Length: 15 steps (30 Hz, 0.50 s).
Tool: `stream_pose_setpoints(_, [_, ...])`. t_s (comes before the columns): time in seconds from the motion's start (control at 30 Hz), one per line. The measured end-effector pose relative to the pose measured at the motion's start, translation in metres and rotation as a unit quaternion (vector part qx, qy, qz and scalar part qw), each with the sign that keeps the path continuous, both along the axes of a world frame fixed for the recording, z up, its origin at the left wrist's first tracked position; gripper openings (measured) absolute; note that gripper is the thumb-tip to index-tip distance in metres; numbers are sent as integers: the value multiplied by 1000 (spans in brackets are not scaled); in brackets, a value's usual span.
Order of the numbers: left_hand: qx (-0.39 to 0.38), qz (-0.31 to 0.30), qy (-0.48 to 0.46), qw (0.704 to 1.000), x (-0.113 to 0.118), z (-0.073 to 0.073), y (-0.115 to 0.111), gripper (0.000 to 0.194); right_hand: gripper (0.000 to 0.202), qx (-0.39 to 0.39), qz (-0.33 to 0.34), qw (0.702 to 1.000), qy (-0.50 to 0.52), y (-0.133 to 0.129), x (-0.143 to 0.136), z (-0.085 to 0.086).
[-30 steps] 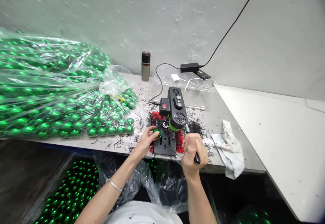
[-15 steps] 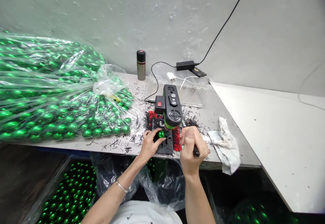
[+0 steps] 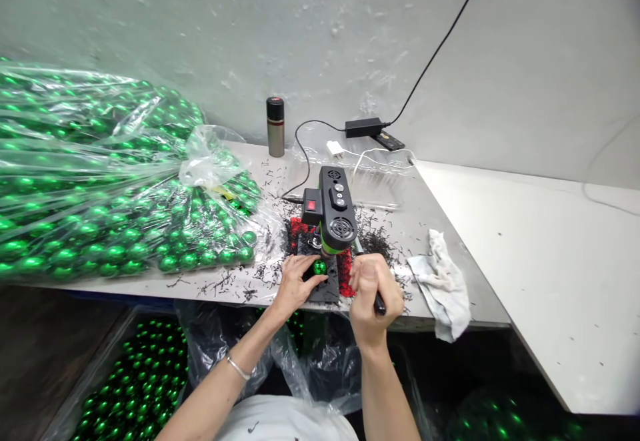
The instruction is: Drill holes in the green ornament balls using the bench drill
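Observation:
A small black bench drill press [image 3: 336, 209] with a red switch stands on the table over a dark base plate [image 3: 320, 292]. Beneath its head sits a shiny green ball [image 3: 319, 267]. My left hand [image 3: 295, 282] pinches that ball between thumb and fingers on the plate. With my right hand [image 3: 374, 291] I grip the black-ended lever handle [image 3: 380, 305] on the machine's right side, fingers wrapped round it. Whether the drill tip touches the ball is hidden by the machine's head.
A large clear bag of green balls [image 3: 105, 194] lies on the left. A flask [image 3: 275, 127], a power adapter [image 3: 364, 127] and a white cloth [image 3: 443, 287] are on the table [image 3: 235, 283]. Black shavings [image 3: 377, 244] surround the machine. Below is a bin of green balls [image 3: 140, 374].
My right hand and the lever have shifted slightly left and down. The left hand stays at the ball, its fingers slightly rearranged. The whole view has moved a little.

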<state>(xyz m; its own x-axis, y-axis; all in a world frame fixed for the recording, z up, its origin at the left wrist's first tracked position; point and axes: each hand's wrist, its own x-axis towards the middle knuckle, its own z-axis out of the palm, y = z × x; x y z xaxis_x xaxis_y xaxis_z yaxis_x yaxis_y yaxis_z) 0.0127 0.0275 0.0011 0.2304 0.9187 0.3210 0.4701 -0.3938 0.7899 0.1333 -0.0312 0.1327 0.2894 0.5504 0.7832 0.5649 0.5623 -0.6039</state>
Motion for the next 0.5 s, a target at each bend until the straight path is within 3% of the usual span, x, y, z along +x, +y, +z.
stream_pose_setpoints(0.1, [2, -6, -1, 1000, -2, 0, 2, 35, 31, 6, -3, 1000, -4, -3, -1, -17])
stream_pose_setpoints(0.33, [19, -1, 6, 1000, -1, -2, 0, 34, 31, 69, -15, 997, -44, 3, 2, -76])
stream_pose_setpoints(0.5, [24, -2, 6, 1000, 0, -3, 1, 34, 34, 109, -33, 993, -37, 13, 2, -96])
